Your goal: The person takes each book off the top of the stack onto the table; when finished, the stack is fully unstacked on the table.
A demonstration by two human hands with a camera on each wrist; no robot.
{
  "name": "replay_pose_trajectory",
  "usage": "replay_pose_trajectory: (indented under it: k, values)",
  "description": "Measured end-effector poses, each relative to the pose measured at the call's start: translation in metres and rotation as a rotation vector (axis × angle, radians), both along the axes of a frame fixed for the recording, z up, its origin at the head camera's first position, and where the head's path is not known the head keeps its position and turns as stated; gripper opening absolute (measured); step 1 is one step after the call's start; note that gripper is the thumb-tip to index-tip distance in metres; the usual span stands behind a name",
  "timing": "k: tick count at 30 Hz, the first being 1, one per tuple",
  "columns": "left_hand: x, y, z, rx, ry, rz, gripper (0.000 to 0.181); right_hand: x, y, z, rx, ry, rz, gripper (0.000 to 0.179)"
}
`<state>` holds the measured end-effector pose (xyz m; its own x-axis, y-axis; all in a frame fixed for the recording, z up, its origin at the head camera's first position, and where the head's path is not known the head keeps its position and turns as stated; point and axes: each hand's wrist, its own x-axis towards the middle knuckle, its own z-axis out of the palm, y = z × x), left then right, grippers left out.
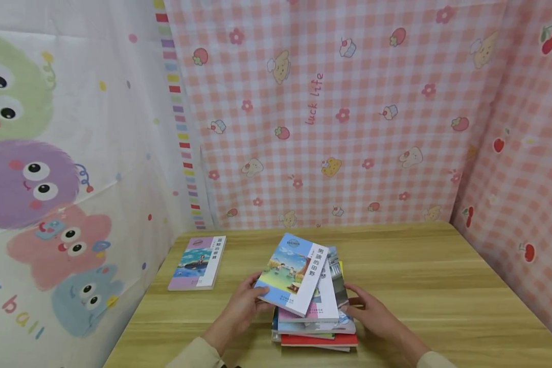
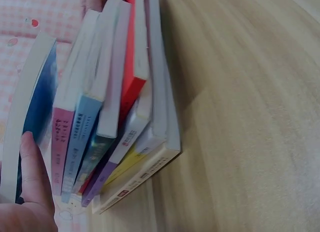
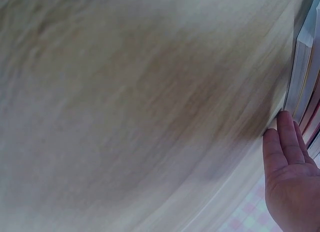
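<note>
My left hand (image 1: 241, 304) pinches the lower left edge of a blue-and-white paperback book (image 1: 290, 276), its thumb on the cover. In the left wrist view this book (image 2: 25, 102) is lifted off the uneven stack of books (image 2: 127, 137), with a gap between. A pink-edged book (image 1: 326, 301) tops the stack, partly covered by the held one; a red book (image 1: 319, 340) shows near the bottom. At the stack's right side rests my right hand (image 1: 372, 312); the right wrist view shows its fingers (image 3: 287, 132) extended against the book edges.
A purple-and-white book (image 1: 198, 263) lies flat on the wooden table (image 1: 418, 271), left of the stack. Behind the table hangs a pink checked cloth (image 1: 331, 138); a white cartoon-print cloth (image 1: 133, 214) hangs at the left.
</note>
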<state>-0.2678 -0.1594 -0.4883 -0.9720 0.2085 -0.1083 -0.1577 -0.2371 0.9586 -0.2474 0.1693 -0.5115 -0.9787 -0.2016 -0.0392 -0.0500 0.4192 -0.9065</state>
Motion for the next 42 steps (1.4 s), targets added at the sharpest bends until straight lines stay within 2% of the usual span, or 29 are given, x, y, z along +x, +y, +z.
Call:
replay_pose_trajectory:
  k: [4,11,16,21,32,35,42]
  values:
    - [-0.004,-0.005,0.005,0.033,0.014,0.034,0.055,0.000,0.000,-0.002,0.001,0.001,0.000,0.067]
    - [-0.013,-0.012,0.010,0.091,0.034,0.159,0.054,-0.001,0.000,-0.002,0.010,-0.009,-0.017,0.066]
    - [-0.018,-0.018,0.006,0.098,0.049,0.226,0.055,-0.001,0.000,-0.003,0.007,0.006,-0.021,0.066]
    - [-0.022,-0.026,0.000,0.066,0.028,0.287,0.056,0.000,0.000,-0.003,0.006,-0.001,-0.009,0.068]
    - [-0.040,-0.039,-0.009,0.030,0.013,0.368,0.055,0.001,0.000,0.000,0.006,0.004,-0.007,0.066]
    - [-0.046,-0.043,-0.011,0.033,-0.010,0.396,0.056,0.002,0.000,-0.001,0.006,0.002,0.003,0.066]
    - [-0.056,-0.056,-0.014,0.019,-0.023,0.425,0.064,0.002,0.000,0.001,0.005,-0.001,0.009,0.067]
